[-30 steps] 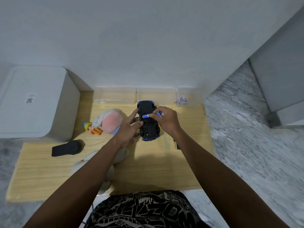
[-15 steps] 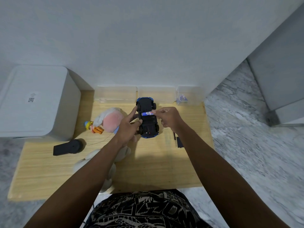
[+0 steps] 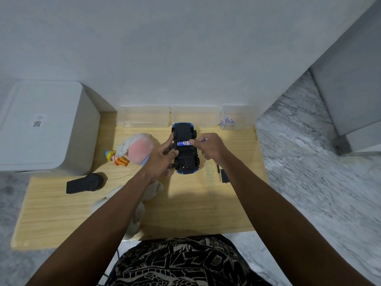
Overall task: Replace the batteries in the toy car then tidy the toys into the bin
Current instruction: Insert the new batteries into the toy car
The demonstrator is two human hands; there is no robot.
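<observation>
On the wooden table (image 3: 61, 213), the toy car (image 3: 186, 148) is kept upside down so its battery slot faces up. It is steadied by the left hand (image 3: 159, 159), fingers curled round its side, while a battery (image 3: 183, 143) is pinched into the slot by the right hand (image 3: 209, 147).
</observation>
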